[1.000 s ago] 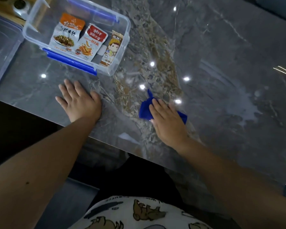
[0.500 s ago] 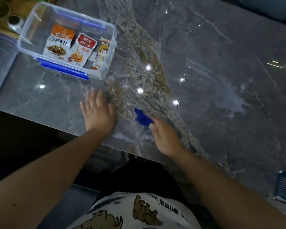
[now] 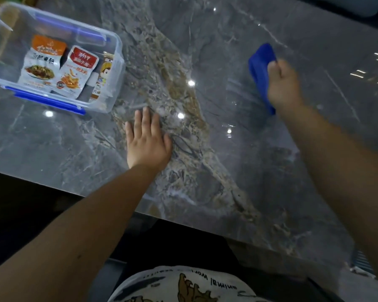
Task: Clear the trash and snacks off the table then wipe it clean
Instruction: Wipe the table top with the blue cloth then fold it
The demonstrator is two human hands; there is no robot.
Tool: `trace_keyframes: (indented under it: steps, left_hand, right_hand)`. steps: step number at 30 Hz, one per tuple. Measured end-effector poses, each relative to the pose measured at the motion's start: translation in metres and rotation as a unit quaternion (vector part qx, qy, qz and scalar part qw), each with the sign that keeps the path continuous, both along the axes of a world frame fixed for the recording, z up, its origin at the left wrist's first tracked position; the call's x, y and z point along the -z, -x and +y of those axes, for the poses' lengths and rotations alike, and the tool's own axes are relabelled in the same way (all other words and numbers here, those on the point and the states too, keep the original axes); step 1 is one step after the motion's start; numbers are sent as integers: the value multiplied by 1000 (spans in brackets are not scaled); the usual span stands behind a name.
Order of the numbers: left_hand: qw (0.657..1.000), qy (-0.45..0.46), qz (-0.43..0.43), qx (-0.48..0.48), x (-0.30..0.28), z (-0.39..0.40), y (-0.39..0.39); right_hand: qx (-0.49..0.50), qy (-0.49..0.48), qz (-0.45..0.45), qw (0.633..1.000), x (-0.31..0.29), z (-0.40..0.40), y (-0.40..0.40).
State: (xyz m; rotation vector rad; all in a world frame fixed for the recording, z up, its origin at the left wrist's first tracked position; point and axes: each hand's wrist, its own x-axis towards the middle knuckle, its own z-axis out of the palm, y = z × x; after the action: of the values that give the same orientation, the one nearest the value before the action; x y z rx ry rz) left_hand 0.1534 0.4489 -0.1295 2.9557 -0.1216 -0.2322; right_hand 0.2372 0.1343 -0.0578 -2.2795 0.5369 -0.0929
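The right hand (image 3: 283, 83) presses a blue cloth (image 3: 260, 68) against the tabletop (image 3: 227, 51), fingers curled over it in a closed grip; the cloth protrudes ahead of and left of the knuckles. The left hand (image 3: 147, 140) lies flat, fingers spread, gripping nothing — well apart from the cloth. The grey marbled tabletop is glossy, with light spots; at far left, a clear container (image 3: 116, 68) holds three snack packets (image 3: 79, 73).

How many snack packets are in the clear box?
3, all inside the clear box: an orange-topped packet on the left, a red-topped packet in the middle, and a cartoon-face packet on the right. More might hide underneath.
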Motion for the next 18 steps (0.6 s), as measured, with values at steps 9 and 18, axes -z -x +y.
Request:
trace_keyframes:
  steps: [9,18]
  left_hand:
    - [1000,-2,-30,-7,3,-1,-1]
    - [1000,-12,-26,-10,2,-2,-1]
  right_hand:
    - [-265,306,81,911,51,-16,-68]
    - [-347,320,70,879,53,8,-15]
